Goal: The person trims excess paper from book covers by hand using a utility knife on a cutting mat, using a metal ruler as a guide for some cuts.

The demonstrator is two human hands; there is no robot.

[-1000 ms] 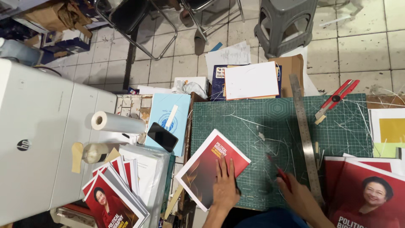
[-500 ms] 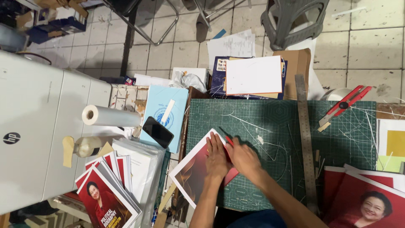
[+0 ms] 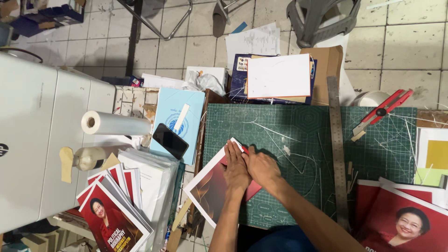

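- Landmark: green cutting mat [image 3: 298, 154] w/ grid, on the desk; all places given rel. to it.
- Red-and-white printed cover sheet [image 3: 210, 189] lying tilted over mat's lower-left corner, part hanging past left edge.
- Left hand [image 3: 236, 165] flat on sheet, fingers [image 3: 232, 148] straight & pressed together, pointing to sheet's top corner; pinching nothing.
- Right hand [image 3: 262, 167] touching left one, just right of it, palm down on same sheet; fingers look closed together, tips hidden behind left hand, so can't tell exact grip.
- Progress, as a judgement: looks like pressing/creasing the sheet down at its top corner; sheet trimmed w/ white border visible, thin paper offcuts scattered across mat, so cutting seems done for this one; flattening in hand, not finished.
- Left to do, prob.: more same-type covers [image 3: 406, 219] stacked at mat's lower-right, untouched.
- Done-looking pile: finished booklets [image 3: 114, 214] w/ portrait cover, well left of mat, beside clear-sleeved stack.
- Steel ruler [image 3: 337, 149] lying upright across mat's right half, apart from both hands.
- Red utility knife [image 3: 382, 112] at mat's top-right corner, not held.
- Black phone [image 3: 170, 141] on light-blue book, just left of mat.
- Clear film roll [image 3: 114, 124] further left, near white printer [image 3: 37, 140].
- White card on dark box [image 3: 279, 75] just above mat's top edge.
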